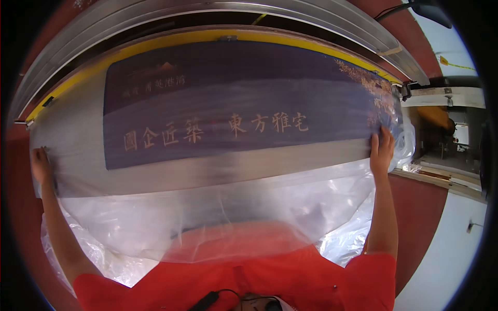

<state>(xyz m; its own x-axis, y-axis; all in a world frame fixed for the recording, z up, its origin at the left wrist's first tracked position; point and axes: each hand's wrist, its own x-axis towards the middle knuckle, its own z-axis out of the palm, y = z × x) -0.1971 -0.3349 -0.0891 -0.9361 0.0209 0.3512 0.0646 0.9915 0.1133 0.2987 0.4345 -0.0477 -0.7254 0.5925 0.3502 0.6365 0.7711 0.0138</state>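
A wide sheet of clear plastic film (270,202) lies over a long printed panel (207,109). The panel has a dark blue field with gold lettering, an orange floral pattern at its right end and a pale grey border. My left hand (41,165) is at the left edge, its fingers curled over the film's side. At the right end, my right hand (382,150) grips the film with bent fingers, close to the floral pattern. Between the hands the film looks stretched, and its near part drapes across my red shirt.
A yellow strip (197,36) borders the panel's far side, with a silver metal rail (218,8) arching beyond it. Bunched clear plastic (407,142) hangs at the right end. Dark machinery (441,135) stands farther right, above a red and white floor (441,249).
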